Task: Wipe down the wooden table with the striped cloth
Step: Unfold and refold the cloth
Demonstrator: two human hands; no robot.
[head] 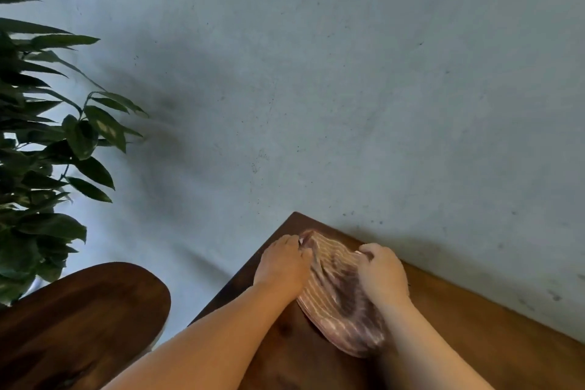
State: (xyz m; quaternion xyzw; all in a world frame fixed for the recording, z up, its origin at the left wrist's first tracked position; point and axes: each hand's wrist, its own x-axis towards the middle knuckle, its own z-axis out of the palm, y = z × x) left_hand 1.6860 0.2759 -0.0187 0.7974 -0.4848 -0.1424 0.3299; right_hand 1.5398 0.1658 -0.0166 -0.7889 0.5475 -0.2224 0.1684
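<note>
Both hands (332, 266) grip the striped cloth (338, 298) between them.

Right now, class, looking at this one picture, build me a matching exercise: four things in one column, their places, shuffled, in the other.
Things:
1. striped cloth
2. leafy plant
3. round wooden stool
4. grey wall

Places:
A. behind the wooden table
B. left edge of the view
C. on the table, gripped by left hand and right hand
D. lower left, below the plant

Pairs: 1-C, 2-B, 3-D, 4-A
</note>
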